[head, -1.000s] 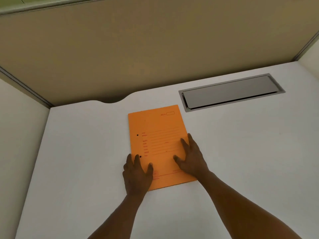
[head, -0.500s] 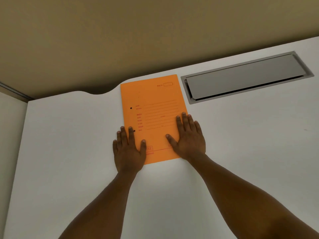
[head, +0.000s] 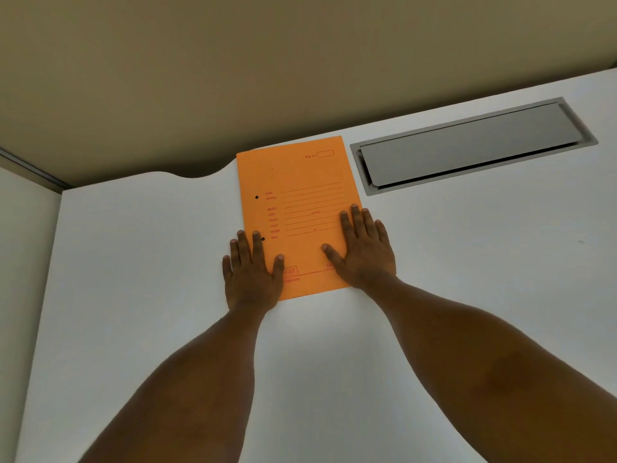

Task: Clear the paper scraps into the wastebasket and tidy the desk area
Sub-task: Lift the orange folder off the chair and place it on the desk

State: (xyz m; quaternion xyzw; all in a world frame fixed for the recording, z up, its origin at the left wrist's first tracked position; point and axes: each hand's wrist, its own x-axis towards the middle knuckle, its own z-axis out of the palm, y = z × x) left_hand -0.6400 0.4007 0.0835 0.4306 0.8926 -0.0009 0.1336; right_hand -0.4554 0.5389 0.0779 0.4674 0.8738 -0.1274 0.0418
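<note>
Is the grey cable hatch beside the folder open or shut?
Slightly open: the grey cable hatch has its flap tilted, with a dark gap along its near edge. It lies right of the orange folder.

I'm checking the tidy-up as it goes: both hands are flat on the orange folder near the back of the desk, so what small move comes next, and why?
Probably lift both hands off. The folder already lies flat with its far edge at the desk's back edge, beside the metal flap. The left hand and right hand only press on its near corners.
</note>
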